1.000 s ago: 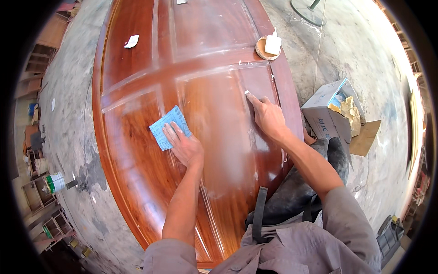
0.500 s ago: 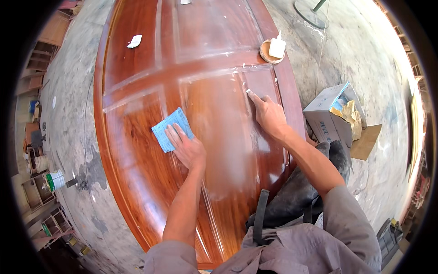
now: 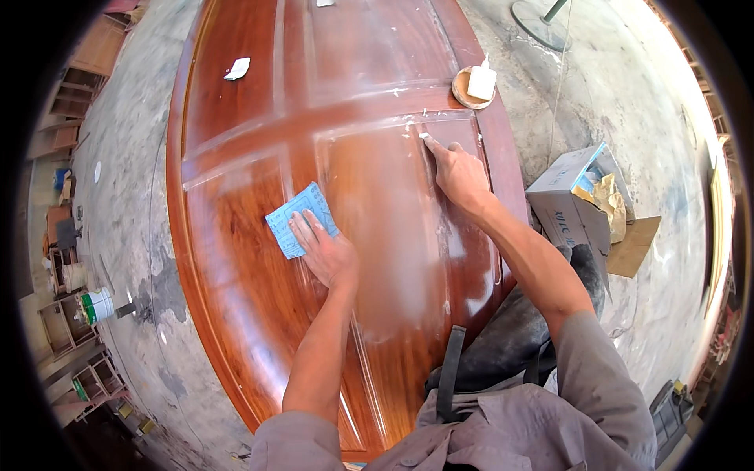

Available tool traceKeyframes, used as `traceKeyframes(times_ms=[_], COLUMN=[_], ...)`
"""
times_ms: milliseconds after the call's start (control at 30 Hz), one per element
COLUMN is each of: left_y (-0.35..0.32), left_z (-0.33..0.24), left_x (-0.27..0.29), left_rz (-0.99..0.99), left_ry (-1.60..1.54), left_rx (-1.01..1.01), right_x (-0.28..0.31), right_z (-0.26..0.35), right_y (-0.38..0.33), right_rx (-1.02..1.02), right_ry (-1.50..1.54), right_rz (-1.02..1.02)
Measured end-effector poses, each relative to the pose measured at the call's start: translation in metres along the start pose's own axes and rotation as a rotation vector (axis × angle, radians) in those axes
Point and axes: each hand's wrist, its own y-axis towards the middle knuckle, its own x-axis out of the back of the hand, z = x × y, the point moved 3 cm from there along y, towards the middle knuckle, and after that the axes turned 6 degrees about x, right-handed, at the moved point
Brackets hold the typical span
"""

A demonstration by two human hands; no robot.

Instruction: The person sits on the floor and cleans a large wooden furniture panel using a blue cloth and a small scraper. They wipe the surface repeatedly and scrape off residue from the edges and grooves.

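A large reddish-brown wooden door (image 3: 236,306) with raised panels lies flat in front of me, its middle hazed with whitish dust. My left hand (image 3: 328,253) rests on a folded blue printed sheet (image 3: 287,237), probably sandpaper, fingers laid flat across it and its thumb hidden. My right hand (image 3: 463,177) touches the right-hand panel near its upper moulding. Its index finger is stretched out, thumb apart, the other fingers tucked mostly out of sight. A small white dab (image 3: 424,136) shows at the index fingertip, and white flecks dot the wood nearby.
A round dish (image 3: 463,96) holding a white bottle (image 3: 481,82) stands on the door's right edge. White scraps (image 3: 237,68) lie farther up. On the concrete floor sit an open cardboard box (image 3: 567,196), a round metal base (image 3: 542,23) and a white-green bucket (image 3: 96,305).
My right hand has slid forward along the panel, the white dab still at its fingertip. My left hand and the blue sheet have barely moved. The whole view has shifted slightly.
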Motion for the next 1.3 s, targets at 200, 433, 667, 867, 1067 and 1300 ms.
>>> traceKeyframes(times_ms=[200,433,667,867,1067,1300], left_y=[0.001,0.001,0.002,0.001,0.003,0.001], left_z=[-0.001,0.002,0.002,0.004,0.004,-0.001], left_x=[0.006,0.003,0.002,-0.003,0.0,0.005], left_rz=[0.054,0.042,0.06,-0.017,0.024,0.09], left_ry=[0.058,0.046,0.057,0.088,0.066,0.088], left_rx=[0.027,0.016,0.032,-0.014,0.004,0.072], right_x=[-0.003,-0.007,-0.007,-0.005,-0.014,-0.011], right_z=[0.003,0.004,0.002,0.002,0.001,0.005], right_y=[-0.017,-0.017,-0.008,0.008,-0.006,-0.008], right_rx=[-0.022,-0.024,-0.023,-0.031,-0.018,-0.013], right_ry=[0.024,0.048,0.055,0.06,0.062,0.043], right_rz=[0.032,0.035,0.033,0.011,0.001,0.01])
